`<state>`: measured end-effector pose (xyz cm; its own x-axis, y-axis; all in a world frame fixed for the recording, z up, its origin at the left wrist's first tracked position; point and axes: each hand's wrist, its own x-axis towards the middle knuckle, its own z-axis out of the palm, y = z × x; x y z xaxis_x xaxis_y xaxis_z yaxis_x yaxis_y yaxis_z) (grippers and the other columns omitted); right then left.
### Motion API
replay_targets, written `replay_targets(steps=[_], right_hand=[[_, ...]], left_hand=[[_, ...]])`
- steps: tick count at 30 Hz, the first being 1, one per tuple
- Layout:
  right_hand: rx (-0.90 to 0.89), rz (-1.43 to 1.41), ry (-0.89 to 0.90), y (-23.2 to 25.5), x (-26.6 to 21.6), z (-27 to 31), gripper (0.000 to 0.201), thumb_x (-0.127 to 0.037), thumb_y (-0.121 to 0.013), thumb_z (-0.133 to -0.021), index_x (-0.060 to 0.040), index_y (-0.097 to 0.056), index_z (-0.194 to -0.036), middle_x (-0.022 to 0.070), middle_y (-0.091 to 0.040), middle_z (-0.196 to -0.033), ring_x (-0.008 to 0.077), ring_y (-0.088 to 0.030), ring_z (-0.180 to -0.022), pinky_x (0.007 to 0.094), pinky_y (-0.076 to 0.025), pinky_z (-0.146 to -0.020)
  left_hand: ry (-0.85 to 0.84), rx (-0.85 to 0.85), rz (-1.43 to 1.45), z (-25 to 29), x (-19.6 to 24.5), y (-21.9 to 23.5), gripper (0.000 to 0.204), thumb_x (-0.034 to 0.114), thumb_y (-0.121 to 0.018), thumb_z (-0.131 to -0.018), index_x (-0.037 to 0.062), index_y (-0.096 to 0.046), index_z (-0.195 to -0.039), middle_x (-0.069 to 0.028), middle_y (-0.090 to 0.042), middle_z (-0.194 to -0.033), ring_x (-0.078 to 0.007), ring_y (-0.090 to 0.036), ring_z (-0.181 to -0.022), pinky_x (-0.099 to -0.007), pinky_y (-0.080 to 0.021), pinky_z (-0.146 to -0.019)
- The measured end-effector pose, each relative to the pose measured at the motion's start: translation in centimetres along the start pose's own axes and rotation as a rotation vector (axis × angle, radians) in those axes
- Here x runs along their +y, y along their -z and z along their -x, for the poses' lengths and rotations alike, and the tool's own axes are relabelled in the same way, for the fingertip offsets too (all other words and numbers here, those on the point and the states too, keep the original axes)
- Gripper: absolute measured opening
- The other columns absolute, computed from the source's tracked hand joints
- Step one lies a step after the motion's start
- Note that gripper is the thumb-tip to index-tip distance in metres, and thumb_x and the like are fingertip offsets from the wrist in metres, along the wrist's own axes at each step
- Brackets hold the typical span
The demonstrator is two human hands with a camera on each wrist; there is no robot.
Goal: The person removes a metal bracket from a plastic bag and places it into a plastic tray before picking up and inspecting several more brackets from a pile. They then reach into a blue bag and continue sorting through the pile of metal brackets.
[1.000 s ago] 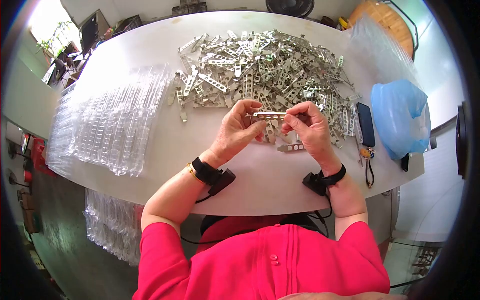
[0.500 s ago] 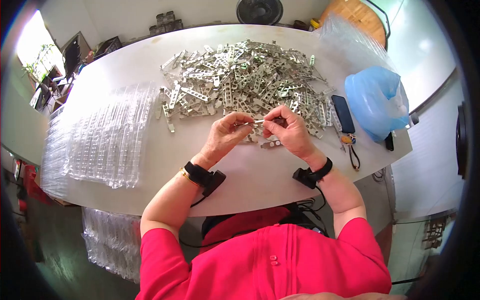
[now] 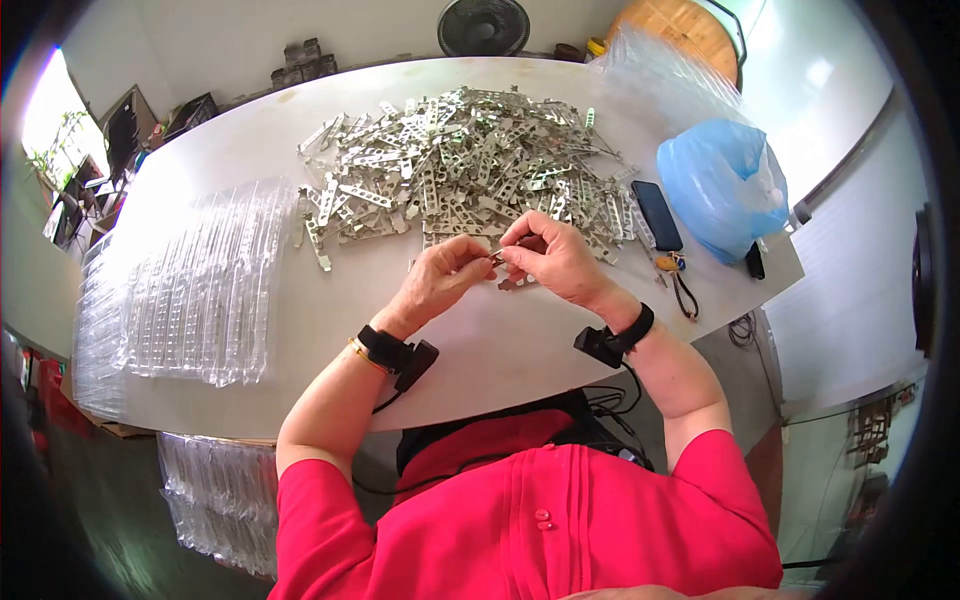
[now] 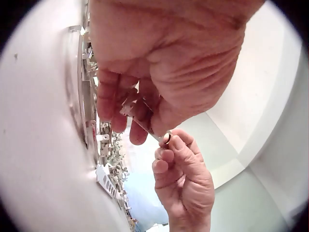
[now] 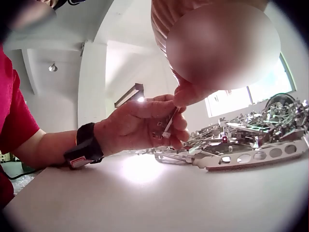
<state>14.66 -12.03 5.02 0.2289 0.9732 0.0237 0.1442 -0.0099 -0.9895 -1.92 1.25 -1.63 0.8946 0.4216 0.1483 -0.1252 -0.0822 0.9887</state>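
Between the fingertips of both hands is a slim metal slot bracket (image 3: 497,257), raised over the front edge of the bracket pile (image 3: 455,160). My left hand (image 3: 432,285) pinches one end with thumb and fingers. At its other end, the thumb and forefinger of my right hand (image 3: 562,262) pinch it. The left wrist view shows the held bracket's bent tab (image 4: 129,107) under the left palm, and the right hand (image 4: 186,186) beyond. A loose bracket with round holes (image 5: 256,155) lies on the table below the hands.
Clear plastic trays (image 3: 200,290) are stacked on the left of the table (image 3: 330,310). To the right lie a phone (image 3: 657,215), keys with a strap (image 3: 684,295) and a blue plastic bag (image 3: 725,190). More clear plastic (image 3: 670,75) lies at the back right.
The bracket has turned from its holed face showing to a thin, slanted edge, and the hands have drawn closer together. The head view has shifted, moving the scene leftward.
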Motion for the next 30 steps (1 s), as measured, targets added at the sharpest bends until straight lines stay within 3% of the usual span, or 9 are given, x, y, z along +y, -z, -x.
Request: replay_targets(steps=[3,6,8,12,17,21,22,26,30], right_hand=[[-0.018,0.044,-0.04,0.2,0.1,-0.5,0.007,-0.003,-0.063,-0.094,-0.0025,-0.06,-0.1,0.0033,-0.066,-0.082,0.009,-0.064,-0.069,0.0248,-0.053,-0.061],[-0.041,0.079,-0.06,-0.2,0.1,-1.2,0.008,-0.003,-0.062,-0.093,-0.0029,-0.06,-0.101,0.0044,-0.068,-0.084,0.0091,-0.064,-0.069,0.0247,-0.053,-0.062],[-0.058,0.076,-0.068,-0.3,0.8,-2.0,0.008,-0.003,-0.062,-0.093,-0.0031,-0.06,-0.101,0.005,-0.069,-0.084,0.0092,-0.065,-0.07,0.0246,-0.053,-0.062],[-0.088,-0.015,-0.054,-0.4,1.6,-3.0,0.008,-0.003,-0.061,-0.094,-0.0006,-0.059,-0.101,0.0072,-0.069,-0.085,0.0116,-0.068,-0.075,0.0256,-0.056,-0.067],[-0.144,-0.021,-0.026,0.1,1.6,-3.6,0.01,-0.006,-0.061,-0.094,-0.0012,-0.058,-0.102,0.008,-0.068,-0.088,0.0102,-0.064,-0.073,0.0263,-0.053,-0.065],[0.011,0.095,0.19,2.1,1.3,-4.0,0.025,-0.014,-0.067,-0.094,-0.0038,-0.056,-0.114,0.0061,-0.064,-0.098,0.0094,-0.063,-0.076,0.0256,-0.051,-0.062],[0.047,0.12,0.12,3.2,0.1,-3.7,0.029,-0.017,-0.067,-0.095,-0.0036,-0.054,-0.117,0.0053,-0.062,-0.101,0.0094,-0.063,-0.076,0.0241,-0.051,-0.062],[0.174,0.042,0.151,8.8,-2.1,-4.0,0.024,-0.017,-0.065,-0.097,-0.0034,-0.056,-0.114,0.0035,-0.063,-0.097,0.0088,-0.063,-0.075,0.0233,-0.052,-0.062],[0.512,0.282,0.259,15.9,-5.1,-3.5,0.017,-0.019,-0.063,-0.097,-0.0034,-0.065,-0.103,0.001,-0.066,-0.087,0.0086,-0.064,-0.075,0.0234,-0.054,-0.062]], left_hand=[[-0.005,0.028,0.07,0.1,0.6,-0.6,0.014,0.011,-0.06,-0.099,-0.0006,-0.062,-0.106,-0.0039,-0.067,-0.095,-0.0108,-0.065,-0.091,-0.0262,-0.053,-0.079],[0.004,0.009,-0.166,0.3,1.3,-0.4,0.017,0.016,-0.056,-0.101,0.0009,-0.06,-0.107,-0.0047,-0.066,-0.086,-0.0109,-0.062,-0.078,-0.0267,-0.052,-0.069],[0.067,0.018,-0.181,0.4,1.1,-0.7,0.018,0.019,-0.051,-0.104,0.0028,-0.058,-0.105,-0.0007,-0.058,-0.08,-0.0081,-0.056,-0.073,-0.0253,-0.048,-0.064],[0.036,0.072,-0.194,0.4,0.8,-1.1,0.015,0.016,-0.047,-0.105,0.0057,-0.058,-0.105,0.0019,-0.053,-0.077,-0.0068,-0.046,-0.066,-0.0241,-0.04,-0.058],[0.073,0.098,-0.143,0.0,1.2,-1.3,0.016,0.017,-0.047,-0.105,0.0064,-0.059,-0.105,0.003,-0.053,-0.076,-0.0056,-0.046,-0.065,-0.023,-0.041,-0.059],[0.159,0.146,-0.082,0.0,0.8,-1.1,0.016,0.018,-0.047,-0.105,0.0075,-0.059,-0.105,0.0039,-0.052,-0.074,-0.0048,-0.046,-0.065,-0.0215,-0.041,-0.059],[0.171,0.157,-0.038,0.0,1.0,-1.2,0.014,0.015,-0.048,-0.105,0.0047,-0.056,-0.103,0.0034,-0.049,-0.073,-0.0054,-0.043,-0.065,-0.0217,-0.038,-0.059],[0.164,0.151,-0.035,0.0,1.2,-1.0,0.014,0.015,-0.047,-0.105,0.0041,-0.056,-0.103,0.004,-0.048,-0.071,-0.0051,-0.041,-0.063,-0.0219,-0.037,-0.057],[0.171,0.149,0.004,0.1,0.9,-0.9,0.014,0.015,-0.048,-0.105,0.004,-0.056,-0.101,0.0039,-0.048,-0.071,-0.0052,-0.043,-0.062,-0.0218,-0.037,-0.057]])
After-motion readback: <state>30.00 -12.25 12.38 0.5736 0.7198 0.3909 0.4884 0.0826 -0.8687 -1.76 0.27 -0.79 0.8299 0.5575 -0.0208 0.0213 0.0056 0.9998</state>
